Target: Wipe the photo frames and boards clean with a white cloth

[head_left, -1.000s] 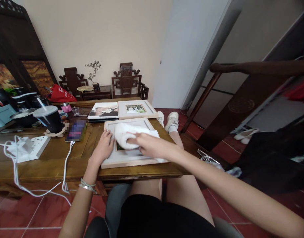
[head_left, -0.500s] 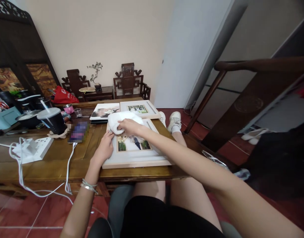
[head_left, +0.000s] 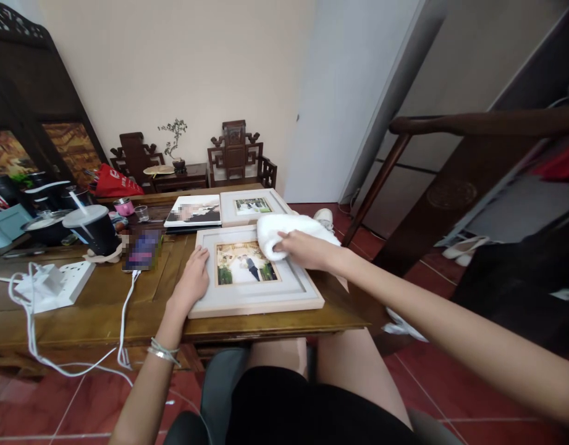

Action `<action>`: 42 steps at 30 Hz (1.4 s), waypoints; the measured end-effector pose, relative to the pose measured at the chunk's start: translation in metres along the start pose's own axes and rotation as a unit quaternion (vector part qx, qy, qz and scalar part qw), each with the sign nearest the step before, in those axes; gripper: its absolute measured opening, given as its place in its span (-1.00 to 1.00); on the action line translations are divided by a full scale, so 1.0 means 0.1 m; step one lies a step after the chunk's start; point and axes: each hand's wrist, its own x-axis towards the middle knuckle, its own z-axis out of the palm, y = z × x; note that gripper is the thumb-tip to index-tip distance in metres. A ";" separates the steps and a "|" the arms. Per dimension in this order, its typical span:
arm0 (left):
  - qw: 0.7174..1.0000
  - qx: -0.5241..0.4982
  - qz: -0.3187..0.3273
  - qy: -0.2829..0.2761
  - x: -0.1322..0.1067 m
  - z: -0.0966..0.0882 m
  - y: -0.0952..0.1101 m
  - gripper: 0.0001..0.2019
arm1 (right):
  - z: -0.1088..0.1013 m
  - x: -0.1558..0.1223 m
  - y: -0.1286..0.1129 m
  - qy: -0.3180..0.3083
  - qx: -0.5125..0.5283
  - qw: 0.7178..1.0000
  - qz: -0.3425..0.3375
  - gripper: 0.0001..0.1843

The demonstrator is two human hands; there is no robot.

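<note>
White and bunched into a soft roll, the cloth (head_left: 291,230) covered the far right corner of the picture frame (head_left: 254,301), so that corner could not be seen. The fingertips of the right hand (head_left: 307,250) were sunk in its folds, and how the thumb lay could not be told. Just beyond that hand a pale shoe (head_left: 325,216) showed only in part. Left of the left hand (head_left: 191,281), the screen of a phone (head_left: 143,249) was blurred out. The right forearm ran off the picture's right edge.

The right hand lay knuckles up, fingers curled into the cloth and gripping its near side over the frame's right border. The left hand lay flat, palm down, fingers stretched out and holding nothing, its fingertips on the frame's left border; a thin bracelet (head_left: 164,351) circled its wrist. Between the two hands the frame lay flat on the wooden table (head_left: 103,309), its photograph (head_left: 246,271) uncovered. Just beyond the hands a second frame (head_left: 251,207) and a printed picture (head_left: 194,211) lay side by side. Farther left of the left hand stood a dark lidded cup (head_left: 92,227) and a white power strip (head_left: 57,279).
</note>
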 end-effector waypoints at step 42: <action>1.000 0.005 0.010 -0.003 0.00 -0.02 0.06 -0.49 | -0.24 -0.55 -0.84 -0.024 0.062 0.992 -0.106 -0.60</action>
